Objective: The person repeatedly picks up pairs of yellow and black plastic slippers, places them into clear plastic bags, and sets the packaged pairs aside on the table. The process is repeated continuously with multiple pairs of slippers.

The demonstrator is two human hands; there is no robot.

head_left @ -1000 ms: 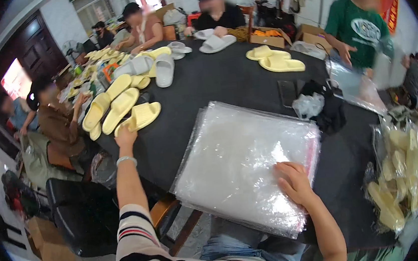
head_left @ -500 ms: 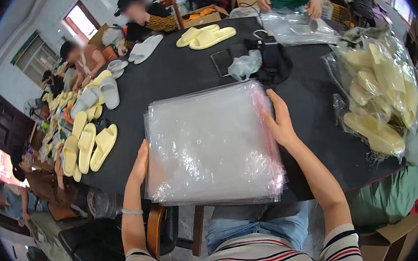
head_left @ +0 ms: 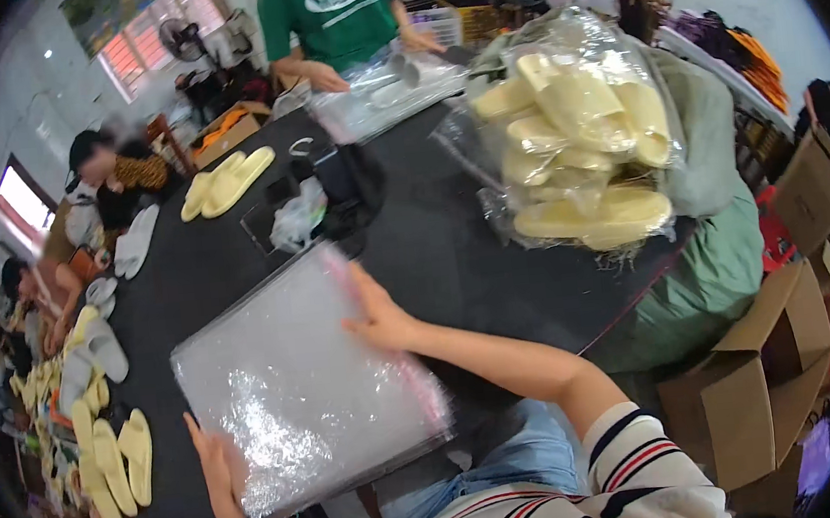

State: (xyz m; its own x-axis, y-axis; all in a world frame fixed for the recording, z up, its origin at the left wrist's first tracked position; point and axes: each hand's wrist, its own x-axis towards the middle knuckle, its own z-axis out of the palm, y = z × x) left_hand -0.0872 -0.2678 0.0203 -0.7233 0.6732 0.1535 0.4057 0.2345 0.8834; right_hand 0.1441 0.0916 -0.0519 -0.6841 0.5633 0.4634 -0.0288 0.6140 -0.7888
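A thick stack of clear plastic bags [head_left: 286, 371] with a pink strip along its right edge lies at the near edge of the black table, tilted in view. My left hand [head_left: 217, 468] holds its lower left side, fingers along the edge and partly seen through the plastic. On the opposite side, my right hand [head_left: 380, 314] grips the pink-edged side, its thumb over the top sheet and the other fingers against the edge. The stack sits between both hands, and glare covers its lower part.
A clear bag of yellow slippers [head_left: 583, 133] stands on the black table [head_left: 432, 227] at the right. Loose yellow slippers [head_left: 115, 463] line the left side. A phone [head_left: 260, 229] and small plastic bag [head_left: 299, 215] lie beyond the stack. Opposite, a green-shirted person [head_left: 337, 17] handles bags. Open cardboard box [head_left: 747, 387], lower right.
My view has swung to the right, so the table's things appear farther left and the cardboard box shows more. Both hands stay on the stack of bags, which now looks turned.
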